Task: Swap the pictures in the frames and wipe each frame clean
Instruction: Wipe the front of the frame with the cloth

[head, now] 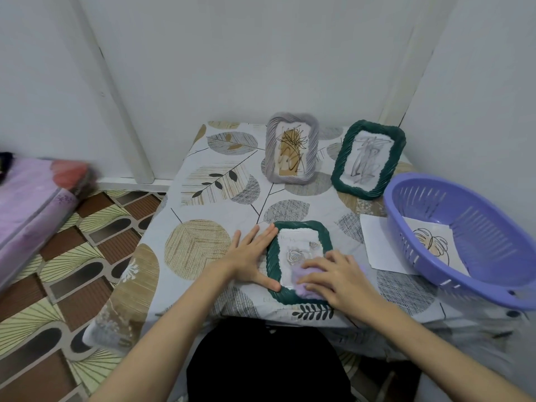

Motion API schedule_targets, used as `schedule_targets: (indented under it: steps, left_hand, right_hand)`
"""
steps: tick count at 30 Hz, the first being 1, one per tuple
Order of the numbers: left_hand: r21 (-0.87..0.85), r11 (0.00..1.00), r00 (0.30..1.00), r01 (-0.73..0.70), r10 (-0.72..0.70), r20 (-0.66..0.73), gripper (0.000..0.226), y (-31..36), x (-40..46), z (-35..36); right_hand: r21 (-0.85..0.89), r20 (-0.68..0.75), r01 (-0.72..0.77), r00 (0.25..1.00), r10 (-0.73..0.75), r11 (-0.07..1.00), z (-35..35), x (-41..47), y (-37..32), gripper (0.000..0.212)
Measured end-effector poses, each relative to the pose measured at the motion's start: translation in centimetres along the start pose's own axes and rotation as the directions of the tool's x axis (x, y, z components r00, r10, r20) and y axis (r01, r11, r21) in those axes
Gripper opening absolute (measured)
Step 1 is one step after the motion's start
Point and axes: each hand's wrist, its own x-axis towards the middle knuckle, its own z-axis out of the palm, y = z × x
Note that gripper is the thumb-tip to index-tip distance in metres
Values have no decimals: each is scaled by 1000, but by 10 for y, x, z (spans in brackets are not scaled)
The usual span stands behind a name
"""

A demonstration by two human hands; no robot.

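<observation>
Here, left hand (251, 258) flat against green frame (324, 236) — right hand (333, 278) flat on purple cloth (301, 278).

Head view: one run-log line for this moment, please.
step: wiping flat green frame | left hand: steadies frame | right hand: presses purple cloth

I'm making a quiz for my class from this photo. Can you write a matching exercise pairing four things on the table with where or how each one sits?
Things:
1. grey frame
2. flat green frame
3. purple cloth
4. leaf picture

States:
A. pressed on the glass under the right hand
B. partly tucked under the purple basket
C. standing upright at the back, left of the standing green frame
D. lying flat, steadied by the left hand

Pairs: 1-C, 2-D, 3-A, 4-B
</observation>
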Motion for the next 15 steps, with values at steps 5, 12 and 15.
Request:
schedule_targets:
  steps: [5,12,15]
  left_hand:
    - [3,1000,1000,4,-4,-9,124,0,0,0]
    - [-3,1000,1000,-1,1,-12,124,-1,0,1]
    - [-3,1000,1000,-1,1,-8,124,-2,0,1]
  right_hand:
    - [44,-25,-192,981,194,980,1,16,2,33]
    - [88,-23,17,1000,-15,996,-1,-11,0,32]
    - [26,-115,-101,988,103,995,-1,5,16,32]
